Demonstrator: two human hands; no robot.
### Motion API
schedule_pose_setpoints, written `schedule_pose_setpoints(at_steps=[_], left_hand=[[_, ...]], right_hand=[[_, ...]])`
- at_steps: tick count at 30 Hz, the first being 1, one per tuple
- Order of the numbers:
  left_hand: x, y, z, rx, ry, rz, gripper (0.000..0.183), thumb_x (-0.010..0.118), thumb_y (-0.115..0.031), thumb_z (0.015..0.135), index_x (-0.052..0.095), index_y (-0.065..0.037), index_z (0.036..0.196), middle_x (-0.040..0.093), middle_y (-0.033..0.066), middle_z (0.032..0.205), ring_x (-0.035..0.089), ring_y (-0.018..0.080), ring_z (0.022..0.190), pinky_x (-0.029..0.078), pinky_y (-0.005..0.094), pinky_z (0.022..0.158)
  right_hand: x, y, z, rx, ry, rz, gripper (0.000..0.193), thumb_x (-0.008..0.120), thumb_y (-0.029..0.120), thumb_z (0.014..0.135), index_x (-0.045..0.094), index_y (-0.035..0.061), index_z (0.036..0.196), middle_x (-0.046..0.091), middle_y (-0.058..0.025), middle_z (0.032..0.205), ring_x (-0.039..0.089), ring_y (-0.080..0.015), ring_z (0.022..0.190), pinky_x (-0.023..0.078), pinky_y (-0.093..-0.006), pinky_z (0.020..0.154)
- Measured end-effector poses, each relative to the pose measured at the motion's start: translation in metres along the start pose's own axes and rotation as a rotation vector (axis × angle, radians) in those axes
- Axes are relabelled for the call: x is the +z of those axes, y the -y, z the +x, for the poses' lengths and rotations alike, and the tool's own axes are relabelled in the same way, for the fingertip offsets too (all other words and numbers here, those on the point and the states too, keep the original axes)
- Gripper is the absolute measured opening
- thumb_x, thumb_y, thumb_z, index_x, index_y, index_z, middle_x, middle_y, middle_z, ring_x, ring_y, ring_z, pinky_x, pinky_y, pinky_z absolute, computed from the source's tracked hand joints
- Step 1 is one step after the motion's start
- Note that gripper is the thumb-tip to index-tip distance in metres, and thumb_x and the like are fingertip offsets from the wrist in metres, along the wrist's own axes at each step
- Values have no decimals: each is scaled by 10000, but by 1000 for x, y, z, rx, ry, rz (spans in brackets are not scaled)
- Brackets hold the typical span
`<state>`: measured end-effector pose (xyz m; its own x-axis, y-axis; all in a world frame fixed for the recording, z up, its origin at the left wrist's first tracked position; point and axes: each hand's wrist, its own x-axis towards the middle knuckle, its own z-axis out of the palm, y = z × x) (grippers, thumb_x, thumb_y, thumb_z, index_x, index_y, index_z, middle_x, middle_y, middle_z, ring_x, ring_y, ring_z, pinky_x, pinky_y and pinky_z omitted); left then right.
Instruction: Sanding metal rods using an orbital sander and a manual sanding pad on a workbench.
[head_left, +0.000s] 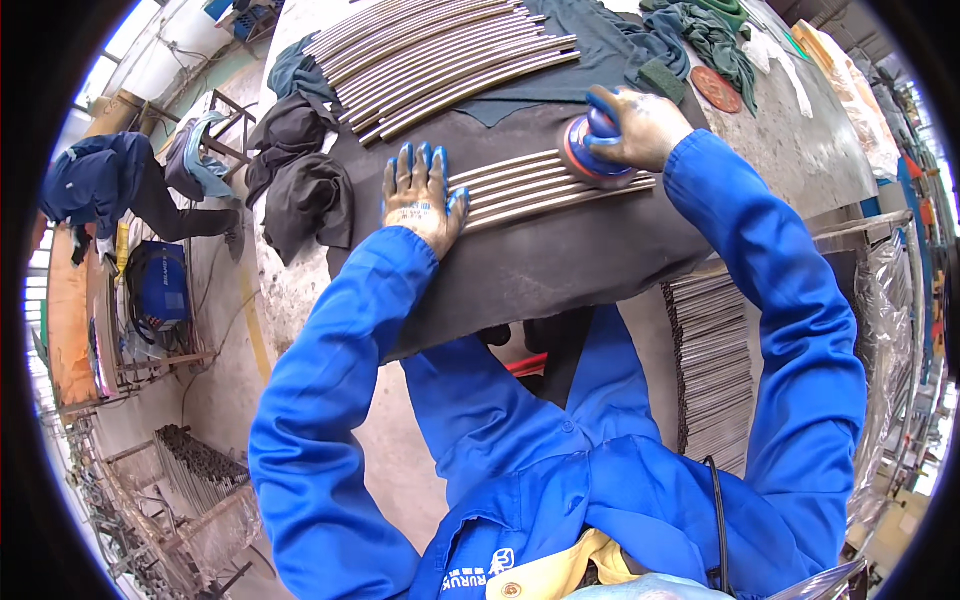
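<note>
A row of several thin metal tubes [512, 188] lies side by side on a dark cloth [540, 262] over the table. My left hand [418, 208], in a pale glove with blue fingertips, rests flat on the tubes' left ends with its fingers stretched out. Gloved too, my right hand [645, 132] is wrapped round a small blue round sander [590, 158]. The sander's reddish disc sits on the tubes near their right ends. Its underside is hidden.
Beyond the row, a stack of metal tubes [440, 58] lies on green cloth. Dark rags [305, 195] lie at left, a reddish disc [716, 90] at far right. Below the table's right side are more bundled tubes [712, 365]. Another person [110, 185] bends over at far left.
</note>
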<state>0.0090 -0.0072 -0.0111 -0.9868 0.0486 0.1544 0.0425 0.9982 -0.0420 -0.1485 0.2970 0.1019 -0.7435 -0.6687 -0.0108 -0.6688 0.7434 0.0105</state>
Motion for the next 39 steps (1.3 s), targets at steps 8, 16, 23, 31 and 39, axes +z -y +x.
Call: schedule_pose_setpoints(at_steps=[8,16,23,31,39], left_hand=[[-6,-3,8,-55,101,45,714,326,-462,971,260,-32,1538,218,227,1600,87,413,1504,-1,518,1211],[-11,-13,-12,5,97,-32,708,320,-452,979,224,-42,1549,199,209,1611,86,391,1509,-6,515,1213],[-13,-14,-11,-3,119,31,706,315,-449,986,197,-50,1556,178,194,1620,86,379,1512,19,514,1218],[-15,-21,-24,-11,103,-48,699,314,-448,988,187,-69,1562,168,187,1623,85,374,1512,21,509,1222],[-14,-22,-32,45,79,-15,700,328,-448,989,184,-75,1564,165,179,1626,96,371,1512,23,498,1226]], right_hand=[[-8,36,10,-6,26,-41,661,702,441,789,497,131,1335,636,-183,1112,663,-371,946,538,-423,835],[-11,1,-16,67,65,-53,649,669,460,823,499,125,1352,647,-179,1160,666,-349,1013,536,-436,885],[-7,25,-13,-1,28,-38,647,700,427,790,498,128,1327,639,-189,1115,661,-379,950,538,-432,834],[-6,-5,-40,21,22,0,641,698,427,791,500,124,1320,630,-183,1123,658,-385,954,536,-438,843],[-9,-12,-56,79,65,-33,616,680,436,798,506,121,1298,607,-179,1139,655,-384,957,531,-448,852]])
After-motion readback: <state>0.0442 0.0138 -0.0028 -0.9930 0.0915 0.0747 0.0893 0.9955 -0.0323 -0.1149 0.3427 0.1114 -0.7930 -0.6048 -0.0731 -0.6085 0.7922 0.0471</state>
